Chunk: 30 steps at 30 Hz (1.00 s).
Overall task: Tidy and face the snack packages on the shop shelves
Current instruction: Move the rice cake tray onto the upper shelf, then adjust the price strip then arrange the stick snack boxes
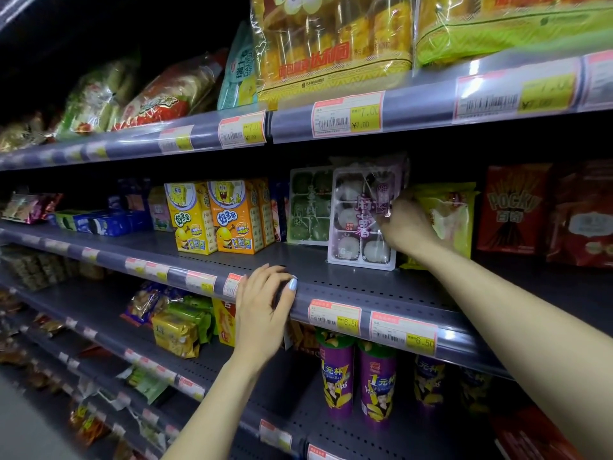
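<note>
The purple mochi tray [363, 215] stands upright, long axis vertical, far back on the middle shelf [348, 277], touching the green mochi tray [308, 205] on its left. The right hand [403, 224] pinches its right edge with curled fingers. The left hand [262, 307] rests open-fingered on the shelf's near lip.

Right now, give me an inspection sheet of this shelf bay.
Surface: grey perforated middle shelf, front strip bare.
Job's things: purple mochi tray upright, forward of green mochi tray; SpongeBob boxes facing out; Pocky boxes set back.
Clutter: nothing seen.
Grippers: right hand grips the purple tray's right edge; left hand rests on the shelf's price rail.
Cables: nothing seen.
Surroundings: bread bags above, chip cups below.
</note>
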Each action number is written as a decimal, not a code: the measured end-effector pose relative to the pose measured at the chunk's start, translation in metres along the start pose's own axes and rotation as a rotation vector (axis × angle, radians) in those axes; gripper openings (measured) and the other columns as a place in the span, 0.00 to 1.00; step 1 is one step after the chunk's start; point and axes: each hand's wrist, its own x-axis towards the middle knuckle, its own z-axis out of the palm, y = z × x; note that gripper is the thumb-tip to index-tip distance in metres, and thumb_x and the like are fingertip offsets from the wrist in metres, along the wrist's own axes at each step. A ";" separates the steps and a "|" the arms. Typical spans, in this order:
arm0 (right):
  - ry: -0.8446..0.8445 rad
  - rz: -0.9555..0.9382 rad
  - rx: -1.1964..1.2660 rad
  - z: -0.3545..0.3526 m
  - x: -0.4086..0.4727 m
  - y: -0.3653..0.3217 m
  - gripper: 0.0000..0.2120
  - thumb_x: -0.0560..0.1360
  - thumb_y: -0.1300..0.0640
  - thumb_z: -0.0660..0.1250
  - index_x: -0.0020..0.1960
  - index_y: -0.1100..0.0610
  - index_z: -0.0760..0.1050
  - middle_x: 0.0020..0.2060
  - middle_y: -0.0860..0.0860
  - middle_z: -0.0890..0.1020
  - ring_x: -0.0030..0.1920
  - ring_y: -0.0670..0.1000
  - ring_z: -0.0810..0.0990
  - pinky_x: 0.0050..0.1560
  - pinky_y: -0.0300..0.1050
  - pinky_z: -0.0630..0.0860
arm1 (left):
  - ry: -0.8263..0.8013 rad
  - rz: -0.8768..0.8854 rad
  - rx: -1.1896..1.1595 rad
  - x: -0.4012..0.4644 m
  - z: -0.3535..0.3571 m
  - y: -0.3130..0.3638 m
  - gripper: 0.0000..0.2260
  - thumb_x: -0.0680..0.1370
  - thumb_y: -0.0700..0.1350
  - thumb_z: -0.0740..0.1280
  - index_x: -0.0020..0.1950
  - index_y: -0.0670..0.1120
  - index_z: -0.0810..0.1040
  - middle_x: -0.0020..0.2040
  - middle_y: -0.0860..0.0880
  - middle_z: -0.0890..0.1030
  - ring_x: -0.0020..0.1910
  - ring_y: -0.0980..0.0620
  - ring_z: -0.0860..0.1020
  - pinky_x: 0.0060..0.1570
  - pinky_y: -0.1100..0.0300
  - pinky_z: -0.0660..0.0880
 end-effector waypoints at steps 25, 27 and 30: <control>0.110 -0.321 0.113 -0.045 -0.124 0.005 0.07 0.74 0.54 0.65 0.51 0.54 0.75 0.42 0.50 0.79 0.44 0.53 0.77 0.44 0.50 0.76 | 0.125 0.016 -0.066 -0.033 -0.009 0.032 0.15 0.80 0.48 0.59 0.63 0.44 0.75 0.71 0.42 0.66 0.69 0.51 0.65 0.67 0.66 0.59; 0.199 -0.394 0.177 -0.043 -0.153 0.014 0.06 0.75 0.54 0.64 0.50 0.54 0.76 0.41 0.48 0.79 0.43 0.51 0.77 0.42 0.49 0.76 | 0.185 0.086 -0.087 -0.051 -0.003 0.040 0.14 0.79 0.47 0.60 0.60 0.42 0.75 0.64 0.38 0.70 0.65 0.46 0.68 0.66 0.67 0.59; 0.293 -0.489 0.140 -0.034 -0.190 0.040 0.05 0.74 0.58 0.65 0.47 0.58 0.77 0.39 0.51 0.80 0.41 0.53 0.77 0.42 0.47 0.74 | 0.173 0.207 -0.155 -0.080 0.009 0.051 0.10 0.77 0.44 0.62 0.56 0.43 0.73 0.57 0.42 0.72 0.58 0.46 0.72 0.62 0.63 0.65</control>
